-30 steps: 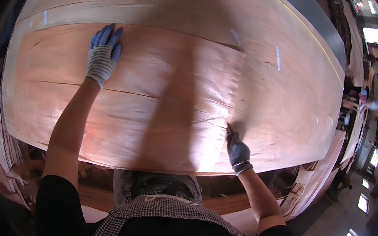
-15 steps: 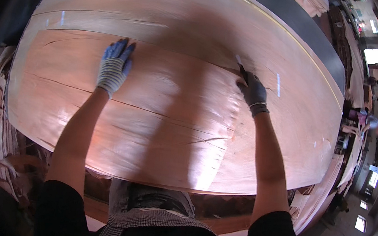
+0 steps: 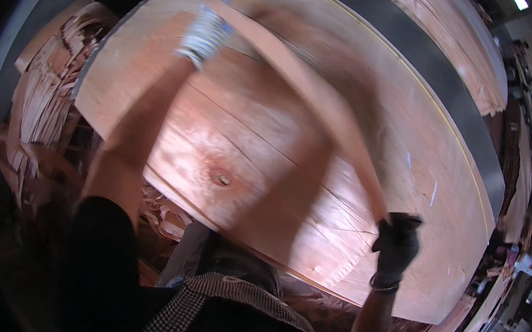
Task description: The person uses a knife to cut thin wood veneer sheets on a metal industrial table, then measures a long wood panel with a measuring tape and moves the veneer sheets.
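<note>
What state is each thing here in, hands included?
Wood strip: curved, partly blurred.
Left hand: gloved, blurred, at the strip's far end; grip unclear.
Right hand: gloved, closed on the strip's near end.
Wood sheet: spread out, marked by dark lines.
Scraps: loosely heaped.
Checked apron: worn.

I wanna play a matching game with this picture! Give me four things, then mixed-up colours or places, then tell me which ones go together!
Things:
1. left hand
2. right hand
3. wood strip
4. apron

Colours or places:
A. stretching in a bend from one hand to the other
B. in a dark glove
C. black-and-white checked
D. in a pale striped glove with blue fingers

Right pairs: 1-D, 2-B, 3-A, 4-C
</note>
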A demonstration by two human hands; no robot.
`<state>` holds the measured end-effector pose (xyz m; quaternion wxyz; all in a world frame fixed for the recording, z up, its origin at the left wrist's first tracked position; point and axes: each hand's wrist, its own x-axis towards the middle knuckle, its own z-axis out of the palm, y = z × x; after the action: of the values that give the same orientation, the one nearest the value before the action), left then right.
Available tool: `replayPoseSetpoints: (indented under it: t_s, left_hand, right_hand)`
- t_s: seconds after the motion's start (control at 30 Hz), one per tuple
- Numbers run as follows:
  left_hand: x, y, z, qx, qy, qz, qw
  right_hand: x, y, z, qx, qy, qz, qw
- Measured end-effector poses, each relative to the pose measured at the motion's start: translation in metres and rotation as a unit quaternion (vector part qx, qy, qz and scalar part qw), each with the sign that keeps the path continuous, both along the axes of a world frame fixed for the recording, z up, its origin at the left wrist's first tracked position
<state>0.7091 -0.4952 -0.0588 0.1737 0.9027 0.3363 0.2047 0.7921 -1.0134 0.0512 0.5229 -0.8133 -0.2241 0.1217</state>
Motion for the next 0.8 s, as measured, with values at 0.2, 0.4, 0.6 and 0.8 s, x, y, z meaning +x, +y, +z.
replayPoseSetpoints:
  t_s: [0.2,0.4,0.6,0.8]
  left_hand:
    - [-0.287,0.086,0.113,0.265,0.171,0.248,0.916]
    - [-0.568,-0.006,0.001,-0.083,0.451,0.487,0.743]
    - [-0.556,-0.119,-0.098,-0.378,0.55,0.158,0.728]
    - [-0.308,-0.142,-0.023,0.061,0.124,-0.115,0.984]
  right_hand:
    - [-0.102,0.084,-0.063,-0.119,0.064,0.17,0.976]
    - [-0.092,0.125,-0.135,-0.201,-0.118,0.17,0.957]
    - [-0.085,0.115,-0.195,-0.271,-0.274,0.212,0.898]
    - [-0.076,0.118,-0.197,-0.298,-0.214,0.174,0.914]
